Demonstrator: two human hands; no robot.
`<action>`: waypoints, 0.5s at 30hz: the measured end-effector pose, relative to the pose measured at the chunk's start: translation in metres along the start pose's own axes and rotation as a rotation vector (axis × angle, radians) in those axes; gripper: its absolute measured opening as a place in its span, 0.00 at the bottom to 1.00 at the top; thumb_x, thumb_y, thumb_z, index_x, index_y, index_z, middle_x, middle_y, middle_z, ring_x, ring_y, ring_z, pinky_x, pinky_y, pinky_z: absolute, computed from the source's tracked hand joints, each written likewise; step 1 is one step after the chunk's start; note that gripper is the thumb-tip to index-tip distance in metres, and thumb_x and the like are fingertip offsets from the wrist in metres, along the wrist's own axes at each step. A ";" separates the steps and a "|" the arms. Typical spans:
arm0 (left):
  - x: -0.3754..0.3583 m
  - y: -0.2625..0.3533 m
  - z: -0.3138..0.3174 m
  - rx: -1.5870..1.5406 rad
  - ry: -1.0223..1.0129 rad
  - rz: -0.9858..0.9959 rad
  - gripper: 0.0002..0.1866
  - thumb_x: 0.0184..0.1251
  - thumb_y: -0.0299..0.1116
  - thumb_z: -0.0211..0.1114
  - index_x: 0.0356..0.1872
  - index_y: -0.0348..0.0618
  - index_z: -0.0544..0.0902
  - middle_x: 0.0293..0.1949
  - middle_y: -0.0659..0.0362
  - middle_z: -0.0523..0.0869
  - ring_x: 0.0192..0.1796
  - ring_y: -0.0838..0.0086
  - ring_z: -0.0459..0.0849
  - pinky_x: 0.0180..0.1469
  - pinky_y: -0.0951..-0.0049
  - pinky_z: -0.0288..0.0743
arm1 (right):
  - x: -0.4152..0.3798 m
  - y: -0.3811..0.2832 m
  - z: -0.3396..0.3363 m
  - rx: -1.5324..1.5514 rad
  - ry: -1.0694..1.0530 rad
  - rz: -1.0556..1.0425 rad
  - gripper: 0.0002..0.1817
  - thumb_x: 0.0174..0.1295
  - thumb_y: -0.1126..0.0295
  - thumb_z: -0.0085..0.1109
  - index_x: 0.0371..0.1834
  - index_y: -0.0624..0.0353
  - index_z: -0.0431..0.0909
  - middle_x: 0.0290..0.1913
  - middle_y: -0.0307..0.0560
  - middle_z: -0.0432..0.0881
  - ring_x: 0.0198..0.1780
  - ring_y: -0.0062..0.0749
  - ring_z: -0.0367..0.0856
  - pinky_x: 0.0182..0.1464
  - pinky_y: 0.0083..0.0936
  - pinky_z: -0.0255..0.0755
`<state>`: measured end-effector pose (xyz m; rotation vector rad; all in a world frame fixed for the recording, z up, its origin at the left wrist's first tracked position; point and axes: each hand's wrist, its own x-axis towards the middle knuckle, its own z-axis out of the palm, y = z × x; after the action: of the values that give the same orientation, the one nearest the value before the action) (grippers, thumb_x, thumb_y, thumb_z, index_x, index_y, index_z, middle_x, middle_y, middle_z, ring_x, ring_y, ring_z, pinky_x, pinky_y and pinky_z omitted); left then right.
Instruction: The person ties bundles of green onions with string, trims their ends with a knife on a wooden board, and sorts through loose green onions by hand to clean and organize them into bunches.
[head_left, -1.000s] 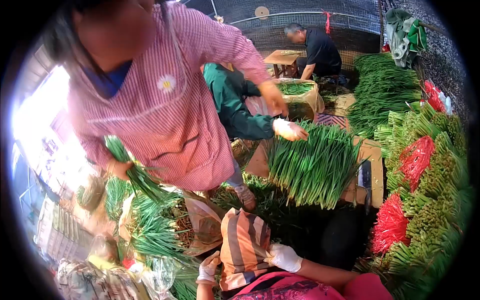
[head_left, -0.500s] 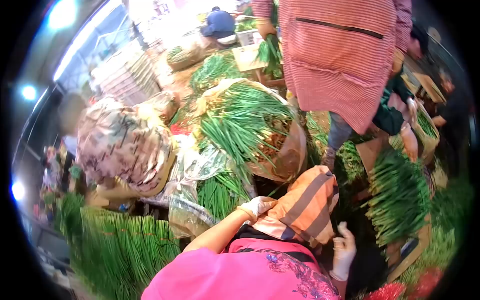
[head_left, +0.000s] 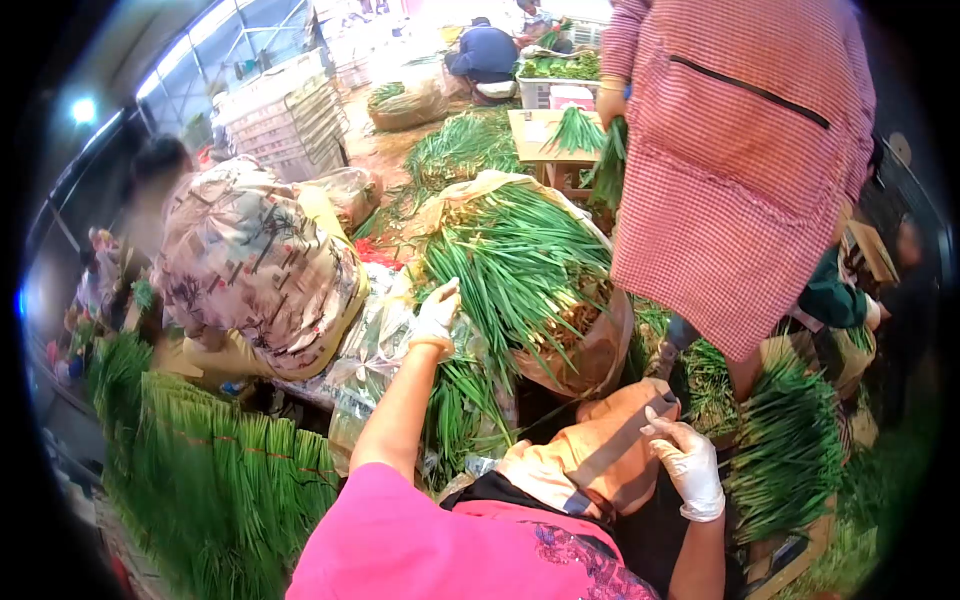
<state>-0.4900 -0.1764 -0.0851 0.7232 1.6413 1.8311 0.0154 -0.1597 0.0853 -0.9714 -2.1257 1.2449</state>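
Observation:
My left hand point(head_left: 437, 312), in a white glove, reaches forward to the left edge of a big heap of long green chives point(head_left: 500, 250). Its fingers point up and look apart, with nothing visible in them. The heap fills a plastic-lined sack point(head_left: 580, 365), and more loose chives point(head_left: 465, 400) hang down beside my forearm. My right hand point(head_left: 690, 465), also gloved, is raised over my lap with thumb and fingers loosely bent and apart, holding nothing. Below and left of it, an orange cloth with dark stripes point(head_left: 590, 450) covers my knees.
Bundled chives point(head_left: 240, 480) stand in a row at left, with another pile point(head_left: 785, 450) at right. A person in a checked garment point(head_left: 740, 170) stands close ahead, holding a bunch. Someone in a patterned top point(head_left: 260, 260) bends at left. White crates point(head_left: 285, 115) are stacked behind.
My left hand has left the striped cloth and gone forward to the chive heap. My right hand has risen beside the cloth. The view has shifted, and the checked garment appears further right.

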 end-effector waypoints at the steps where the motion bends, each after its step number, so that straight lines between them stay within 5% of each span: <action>1: -0.004 -0.008 -0.003 -0.052 0.059 -0.024 0.26 0.59 0.25 0.61 0.62 0.35 0.72 0.57 0.55 0.78 0.56 0.73 0.76 0.58 0.77 0.68 | 0.011 0.000 0.002 -0.053 -0.054 -0.020 0.18 0.57 0.82 0.57 0.53 0.64 0.78 0.47 0.49 0.83 0.43 0.25 0.81 0.47 0.19 0.74; 8: 0.040 -0.074 -0.029 -0.181 0.176 -0.120 0.32 0.58 0.23 0.61 0.67 0.36 0.66 0.58 0.53 0.77 0.56 0.71 0.76 0.58 0.75 0.69 | 0.099 -0.032 0.017 -0.296 -0.224 -0.089 0.16 0.56 0.76 0.63 0.50 0.62 0.80 0.43 0.49 0.84 0.43 0.31 0.84 0.47 0.22 0.75; 10: 0.061 -0.080 -0.031 -0.178 0.240 -0.153 0.34 0.58 0.23 0.61 0.68 0.36 0.63 0.60 0.51 0.76 0.58 0.69 0.76 0.59 0.75 0.68 | 0.131 -0.041 0.009 -0.071 -0.172 0.054 0.15 0.56 0.79 0.60 0.48 0.63 0.80 0.49 0.49 0.83 0.49 0.30 0.81 0.52 0.22 0.73; 12: 0.072 -0.067 -0.017 -0.106 0.329 -0.152 0.36 0.57 0.23 0.61 0.69 0.35 0.60 0.60 0.51 0.76 0.56 0.70 0.76 0.57 0.76 0.69 | 0.169 -0.045 -0.018 -0.011 -0.141 -0.024 0.14 0.58 0.81 0.56 0.48 0.64 0.80 0.54 0.49 0.79 0.55 0.30 0.77 0.58 0.20 0.69; 15: 0.100 -0.088 -0.020 0.135 0.445 -0.215 0.42 0.56 0.27 0.66 0.72 0.38 0.56 0.55 0.53 0.78 0.46 0.70 0.77 0.50 0.71 0.72 | 0.231 -0.035 -0.073 0.027 0.204 -0.021 0.13 0.60 0.81 0.51 0.48 0.66 0.78 0.61 0.53 0.74 0.61 0.34 0.73 0.63 0.23 0.65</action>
<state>-0.5684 -0.1107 -0.1727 0.1805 2.0480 1.8232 -0.0893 0.0472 0.1632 -1.0160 -1.9521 1.1113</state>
